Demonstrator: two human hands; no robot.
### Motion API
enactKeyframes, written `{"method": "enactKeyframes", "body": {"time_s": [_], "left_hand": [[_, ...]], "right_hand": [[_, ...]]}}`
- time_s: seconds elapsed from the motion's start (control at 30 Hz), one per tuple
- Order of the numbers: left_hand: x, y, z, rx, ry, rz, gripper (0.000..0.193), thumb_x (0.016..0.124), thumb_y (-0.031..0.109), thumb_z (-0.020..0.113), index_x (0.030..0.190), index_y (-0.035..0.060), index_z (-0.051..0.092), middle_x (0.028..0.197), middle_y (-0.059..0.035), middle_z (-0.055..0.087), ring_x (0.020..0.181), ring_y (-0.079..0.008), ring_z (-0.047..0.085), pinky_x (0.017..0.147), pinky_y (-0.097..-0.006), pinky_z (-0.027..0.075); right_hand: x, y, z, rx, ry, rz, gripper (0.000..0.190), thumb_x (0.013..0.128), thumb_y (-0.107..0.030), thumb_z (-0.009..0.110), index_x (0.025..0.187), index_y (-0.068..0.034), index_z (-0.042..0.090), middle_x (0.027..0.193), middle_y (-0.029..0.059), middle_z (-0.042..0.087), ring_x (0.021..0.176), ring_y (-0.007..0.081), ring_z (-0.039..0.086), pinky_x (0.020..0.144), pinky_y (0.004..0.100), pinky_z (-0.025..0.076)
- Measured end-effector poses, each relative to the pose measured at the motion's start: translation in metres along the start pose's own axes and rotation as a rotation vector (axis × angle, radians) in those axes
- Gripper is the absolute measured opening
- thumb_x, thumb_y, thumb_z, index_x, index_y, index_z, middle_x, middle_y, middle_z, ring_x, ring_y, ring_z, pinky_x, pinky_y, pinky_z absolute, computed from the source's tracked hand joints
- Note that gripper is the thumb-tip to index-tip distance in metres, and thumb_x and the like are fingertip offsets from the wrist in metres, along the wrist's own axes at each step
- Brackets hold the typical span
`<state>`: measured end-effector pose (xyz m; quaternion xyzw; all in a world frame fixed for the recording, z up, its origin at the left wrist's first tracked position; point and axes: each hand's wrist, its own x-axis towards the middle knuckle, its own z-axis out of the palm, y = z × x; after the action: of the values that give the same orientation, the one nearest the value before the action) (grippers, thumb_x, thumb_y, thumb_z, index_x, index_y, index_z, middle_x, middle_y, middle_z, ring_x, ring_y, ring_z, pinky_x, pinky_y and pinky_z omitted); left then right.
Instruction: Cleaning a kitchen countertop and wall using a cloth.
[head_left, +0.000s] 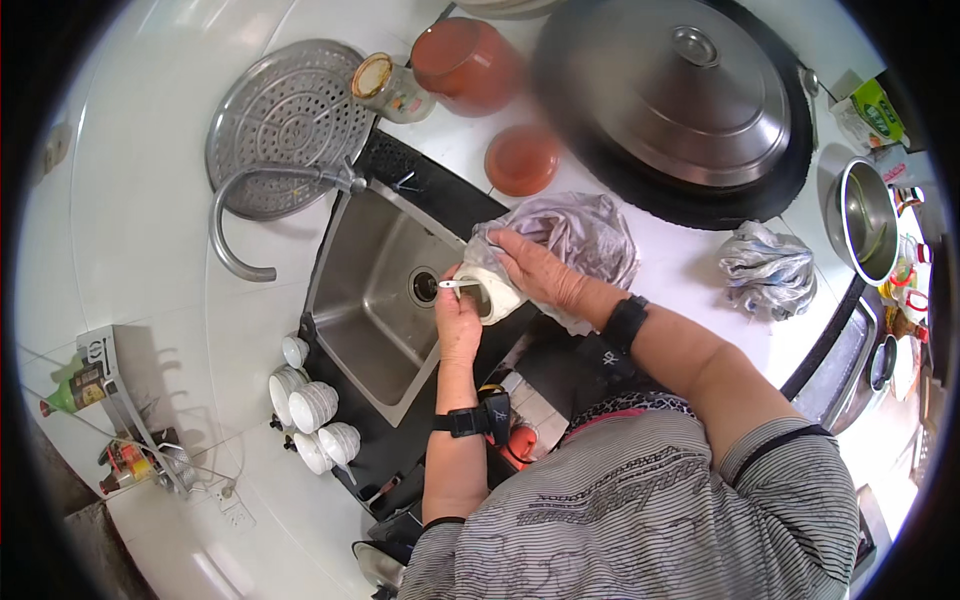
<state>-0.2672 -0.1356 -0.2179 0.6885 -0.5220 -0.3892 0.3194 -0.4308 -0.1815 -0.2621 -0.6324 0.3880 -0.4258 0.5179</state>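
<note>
My left hand (459, 326) grips a small cream-coloured container (504, 300) by its rim, above the right edge of the sink. Its round mouth is turned towards me. A thin white piece (459, 283), perhaps a spoon handle, shows at my left fingers; whether it belongs to the container is unclear. In my right hand (544, 274) is a crumpled greyish-lilac cloth (589, 232), pressed against the container's outer side. Part of the cloth spreads over the white counter, and its folds hide the container's far end.
The steel sink (367, 322) has a curved faucet (225, 225) at its left. Stacked white bowls (311, 405) line its near-left side. Behind stand a perforated steamer plate (292, 127), a glass jar (397, 90), a reddish-brown pot (469, 67), its likely lid (523, 160) and a lidded wok (690, 97). Another cloth (769, 270) lies right.
</note>
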Motion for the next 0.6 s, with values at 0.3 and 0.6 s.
{"method": "enactKeyframes", "body": {"time_s": [0.3, 0.6], "left_hand": [[-0.002, -0.019, 0.0, 0.015, 0.049, 0.059, 0.043, 0.083, -0.014, 0.037, 0.122, 0.0009, 0.049, 0.111, -0.0086, 0.06, 0.106, -0.0175, 0.057, 0.095, -0.0284, 0.042], [-0.001, -0.012, 0.003, -0.145, 0.028, -0.009, 0.043, 0.085, -0.015, 0.037, 0.122, 0.0031, 0.05, 0.114, -0.0061, 0.058, 0.106, -0.0155, 0.055, 0.095, -0.0288, 0.043]], "right_hand": [[0.022, -0.01, -0.015, -0.265, -0.002, 0.332, 0.022, 0.092, -0.014, 0.053, 0.107, 0.002, 0.056, 0.099, 0.0267, 0.061, 0.096, 0.0405, 0.06, 0.083, 0.0422, 0.047], [-0.019, -0.014, -0.02, 0.255, -0.153, 0.074, 0.048, 0.096, -0.023, 0.056, 0.137, -0.004, 0.04, 0.118, 0.0099, 0.057, 0.113, 0.02, 0.052, 0.099, 0.0306, 0.04]]}}
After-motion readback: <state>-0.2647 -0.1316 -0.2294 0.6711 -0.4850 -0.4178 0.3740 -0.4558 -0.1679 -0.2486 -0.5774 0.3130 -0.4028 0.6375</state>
